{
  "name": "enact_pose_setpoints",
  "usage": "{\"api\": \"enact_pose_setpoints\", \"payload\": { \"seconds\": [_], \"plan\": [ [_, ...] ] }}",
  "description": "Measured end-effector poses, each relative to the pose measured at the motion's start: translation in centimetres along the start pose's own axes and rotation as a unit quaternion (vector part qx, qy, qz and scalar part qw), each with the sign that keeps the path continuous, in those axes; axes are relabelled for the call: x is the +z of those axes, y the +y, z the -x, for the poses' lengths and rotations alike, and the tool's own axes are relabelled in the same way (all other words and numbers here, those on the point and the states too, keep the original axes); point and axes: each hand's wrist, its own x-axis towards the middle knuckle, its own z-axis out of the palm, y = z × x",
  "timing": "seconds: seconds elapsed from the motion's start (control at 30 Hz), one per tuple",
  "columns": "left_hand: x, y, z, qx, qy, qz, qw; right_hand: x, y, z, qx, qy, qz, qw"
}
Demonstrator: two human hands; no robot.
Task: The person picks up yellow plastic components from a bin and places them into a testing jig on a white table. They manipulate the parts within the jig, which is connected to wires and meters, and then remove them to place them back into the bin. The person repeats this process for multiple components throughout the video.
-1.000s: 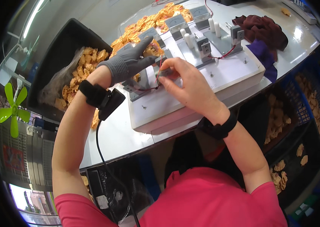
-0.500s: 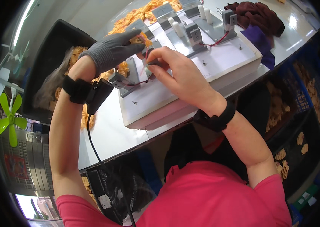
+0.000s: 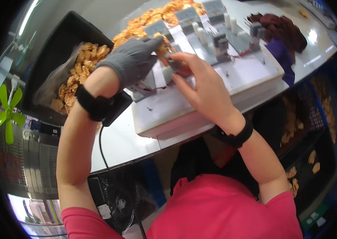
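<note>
My left hand (image 3: pixel 134 59), in a grey knit glove, reaches over the far left end of a white raised board (image 3: pixel 184 113). Its fingers are closed on an orange-tan crinkled piece (image 3: pixel 161 43). Close beside it, my bare right hand (image 3: pixel 206 81) has its thumb and fingers bent round a small dark grey thing (image 3: pixel 175 63), too blurred to name. A white peg (image 3: pixel 167 74) stands by the right thumb. Below the left hand, a grey clamp-like block (image 3: pixel 138 88) sits on the board, partly hidden. Other grey blocks (image 3: pixel 220 44) with red wires stand farther right.
Orange-tan pieces are heaped along the table's back (image 3: pixel 146 22) and in a black bin (image 3: pixel 82 30) at left. Maroon cloth (image 3: pixel 280 32) and purple cloth (image 3: pixel 282 59) lie at right. A black cable (image 3: pixel 101 145) hangs from my left wrist. Low at right is a black tray (image 3: pixel 308 181).
The view has shifted, so the board sits farther right in the picture. Both hands stay together over the board's left end. My right thumb and forefinger have spread a little from their pinch.
</note>
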Motion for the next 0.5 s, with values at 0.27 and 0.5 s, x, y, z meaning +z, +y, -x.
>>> {"api": "enact_pose_setpoints", "payload": {
  "seconds": [0.27, 0.5],
  "plan": [
    [0.5, -0.2, 6.5, -0.105, 0.156, 0.234, 0.954, -0.4, -0.6, 0.0, 0.12, -0.028, 0.012, 0.992],
    [8.7, -10.0, 20.5, -0.376, 0.142, 0.277, 0.873, 0.3, -0.7, 0.4, 0.105, -0.06, 0.042, 0.992]
  ]
}}
